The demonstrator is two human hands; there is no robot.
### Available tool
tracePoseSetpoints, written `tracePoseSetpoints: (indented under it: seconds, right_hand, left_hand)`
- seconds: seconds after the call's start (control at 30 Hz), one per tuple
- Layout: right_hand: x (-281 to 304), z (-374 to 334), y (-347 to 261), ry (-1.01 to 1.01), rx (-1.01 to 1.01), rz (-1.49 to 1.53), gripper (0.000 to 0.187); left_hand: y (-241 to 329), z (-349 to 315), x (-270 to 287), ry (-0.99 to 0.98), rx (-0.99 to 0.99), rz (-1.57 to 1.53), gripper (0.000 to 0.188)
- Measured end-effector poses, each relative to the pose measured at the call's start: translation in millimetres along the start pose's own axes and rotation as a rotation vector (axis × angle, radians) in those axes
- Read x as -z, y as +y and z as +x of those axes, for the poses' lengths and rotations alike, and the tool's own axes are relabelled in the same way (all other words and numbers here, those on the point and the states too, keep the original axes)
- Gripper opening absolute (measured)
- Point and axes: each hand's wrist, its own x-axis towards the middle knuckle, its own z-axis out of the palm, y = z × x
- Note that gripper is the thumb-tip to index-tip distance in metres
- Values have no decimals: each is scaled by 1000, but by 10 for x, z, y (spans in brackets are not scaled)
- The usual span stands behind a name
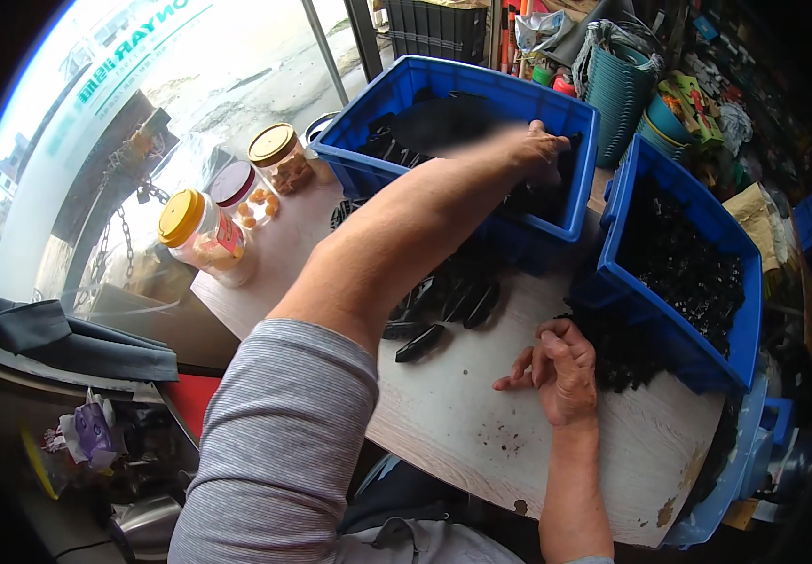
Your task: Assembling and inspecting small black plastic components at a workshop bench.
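Note:
My left hand (543,153) reaches across into the right end of a large blue bin (583,179), its fingers apart and nothing visible in them. Black plastic parts (443,117) fill the lower part of that bin, and my forearm hides some of them. Lower down, my right hand (567,368) is held over the table, thumb and index finger pinched together and the other fingers curled loosely; anything between them is too small to make out. Beside it lies a heap of small black pieces (627,352). Several long glossy black parts (421,343) lie left of it.
A second blue bin (674,340) at the right holds many small black pieces. Jars with yellow (180,218), purple (233,182) and gold lids (272,143) line the left side of the pale table (443,437). Stacked teal baskets (617,89) stand behind.

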Motion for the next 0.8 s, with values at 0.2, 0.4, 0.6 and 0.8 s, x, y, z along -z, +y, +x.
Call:
tracePoseSetpoints:
  seconds: [0.2, 0.4, 0.6, 0.8]
  right_hand:
    - [60, -68, -40, 28, 9, -24, 18]
    - [349, 140, -102, 40, -63, -7, 20]
    - [792, 308, -210, 5, -99, -3, 18]
    - [1025, 239, -376, 19, -71, -24, 17]
  left_hand:
    - [85, 107, -57, 48, -107, 12, 65]
    - [115, 360, -118, -5, -121, 78, 43]
    - [-54, 1026, -707, 92, -236, -17, 66]
    - [440, 950, -594, 218, -277, -154, 47]
